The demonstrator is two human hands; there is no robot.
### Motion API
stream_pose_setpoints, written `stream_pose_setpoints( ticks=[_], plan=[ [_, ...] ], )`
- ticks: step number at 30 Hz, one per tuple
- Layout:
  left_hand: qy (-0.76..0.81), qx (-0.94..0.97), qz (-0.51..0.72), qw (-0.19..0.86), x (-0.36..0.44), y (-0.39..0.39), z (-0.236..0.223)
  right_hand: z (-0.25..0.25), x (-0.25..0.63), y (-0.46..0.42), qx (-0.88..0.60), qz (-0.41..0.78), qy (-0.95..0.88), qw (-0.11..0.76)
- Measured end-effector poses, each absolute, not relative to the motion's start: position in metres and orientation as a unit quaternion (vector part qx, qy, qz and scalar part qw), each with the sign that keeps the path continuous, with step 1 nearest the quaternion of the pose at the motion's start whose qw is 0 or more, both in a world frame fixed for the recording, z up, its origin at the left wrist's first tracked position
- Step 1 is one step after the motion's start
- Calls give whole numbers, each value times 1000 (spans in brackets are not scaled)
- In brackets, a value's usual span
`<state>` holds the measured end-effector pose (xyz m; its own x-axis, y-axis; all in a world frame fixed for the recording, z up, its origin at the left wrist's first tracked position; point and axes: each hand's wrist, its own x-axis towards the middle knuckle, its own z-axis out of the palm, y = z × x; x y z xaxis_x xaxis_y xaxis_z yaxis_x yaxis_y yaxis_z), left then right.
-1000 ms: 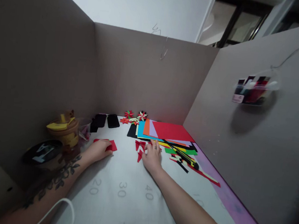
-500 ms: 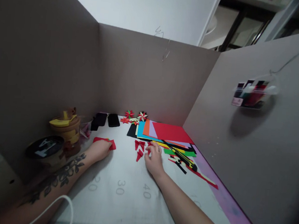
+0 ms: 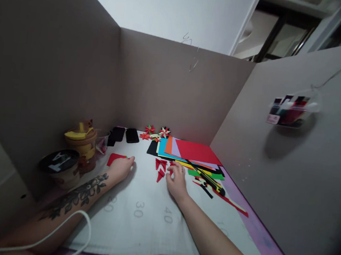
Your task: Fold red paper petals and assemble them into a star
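Note:
My left hand lies on a red paper piece at the left of the white mat, fingers curled over its near edge. My right hand rests on the mat with its fingertips pinched at small folded red paper pieces. What the fingers grip is too small to name. A stack of coloured paper sheets with a red sheet on top lies just beyond the right hand.
A utility knife and paper strips lie right of the right hand. Finished paper stars and two dark phones sit at the back. A yellow-lidded container and black lid stand left. Cardboard walls enclose the desk.
The camera has tilted and shifted a little. My left hand has slid slightly right along the red piece. My right hand's fingers have drawn together at the folded red pieces.

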<state>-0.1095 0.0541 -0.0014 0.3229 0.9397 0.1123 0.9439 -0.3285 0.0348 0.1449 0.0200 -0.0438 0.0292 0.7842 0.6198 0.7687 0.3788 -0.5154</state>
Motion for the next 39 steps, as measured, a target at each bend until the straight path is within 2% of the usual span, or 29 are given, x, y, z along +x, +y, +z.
stream_pose_setpoints(
  ticks=[4, 9, 11, 14, 15, 17, 19, 21, 25, 28, 32, 39],
  plan=[
    [-596, -798, -83, 3, -114, 49, 4, -44, 146, 21, -554, 16, -698, 454],
    [-590, -782, -201, -12, -103, 34, 30, -36, 141, 13, -536, 61, -685, 490],
    [-528, -757, -358, -141, -83, 25, 34, -30, 135, 5, -528, 112, -665, 517],
    [-447, -626, -473, -430, -41, 11, 24, -25, 123, -8, -510, 278, -581, 570],
    [-431, -579, -487, -492, -28, 8, 18, -25, 120, -12, -493, 352, -542, 582],
    [-424, -517, -520, -532, -7, 4, 4, -24, 117, -16, -467, 435, -478, 603],
    [-425, -520, -531, -517, 3, 4, -4, -25, 118, -15, -466, 477, -442, 601],
    [-425, -600, -487, -472, 2, 6, -5, -26, 120, -10, -487, 500, -425, 576],
    [-530, -761, -301, -223, -7, 7, 11, -31, 124, 2, -504, 500, -440, 550],
    [-563, -795, -190, -122, -7, 4, 24, -37, 124, 5, -514, 470, -472, 541],
    [-567, -808, -128, -96, -3, -1, 34, -42, 125, 5, -518, 453, -503, 523],
    [-551, -823, -111, -82, 1, -6, 38, -54, 130, 18, -505, 452, -508, 532]
  ],
)
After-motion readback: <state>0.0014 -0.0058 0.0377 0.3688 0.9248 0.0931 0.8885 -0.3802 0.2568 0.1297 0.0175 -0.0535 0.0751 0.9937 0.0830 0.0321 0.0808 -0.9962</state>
